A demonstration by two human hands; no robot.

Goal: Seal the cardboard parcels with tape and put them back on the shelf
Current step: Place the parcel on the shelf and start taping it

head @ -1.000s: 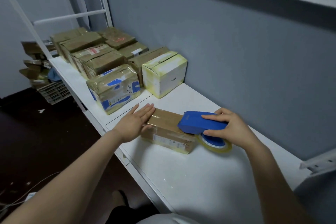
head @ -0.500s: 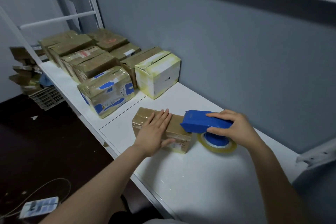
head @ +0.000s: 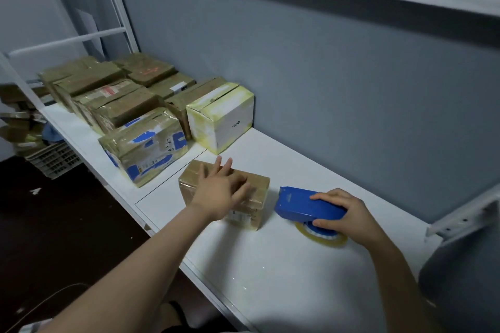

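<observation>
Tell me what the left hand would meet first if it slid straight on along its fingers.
Most likely the white box with yellowed tape, standing past the small parcel that the left hand rests on, with bare shelf between them. Depth is hard to judge here.

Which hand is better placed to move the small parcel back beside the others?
Probably the left hand: it lies flat on the small parcel, while the right hand grips the blue tape dispenser.

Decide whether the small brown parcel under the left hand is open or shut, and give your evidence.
Shut. The small brown parcel has its top flaps flat under glossy tape; the left hand lies over it.
</observation>
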